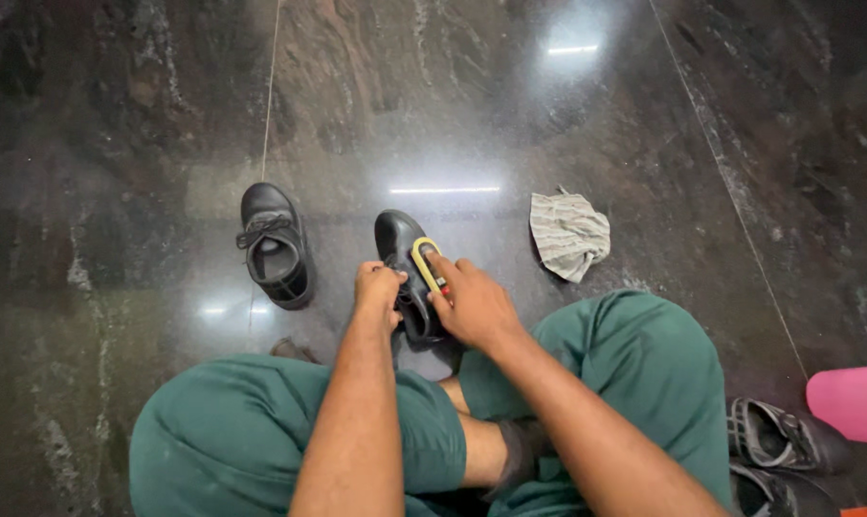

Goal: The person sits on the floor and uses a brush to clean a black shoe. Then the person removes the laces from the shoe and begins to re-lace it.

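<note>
I sit cross-legged on a dark polished stone floor in green trousers. A black lace-up shoe (398, 244) rests on the floor just in front of my legs, toe pointing away. My left hand (378, 290) grips its left side near the laces. My right hand (472, 304) presses a brush with a yellow back (425, 262) against the shoe's right upper side. The shoe's heel is hidden behind my hands.
A second black shoe (275, 245) lies to the left, opening up. A crumpled striped grey cloth (569, 235) lies to the right. At the lower right are dark sandals (780, 438) and a pink object (856, 402).
</note>
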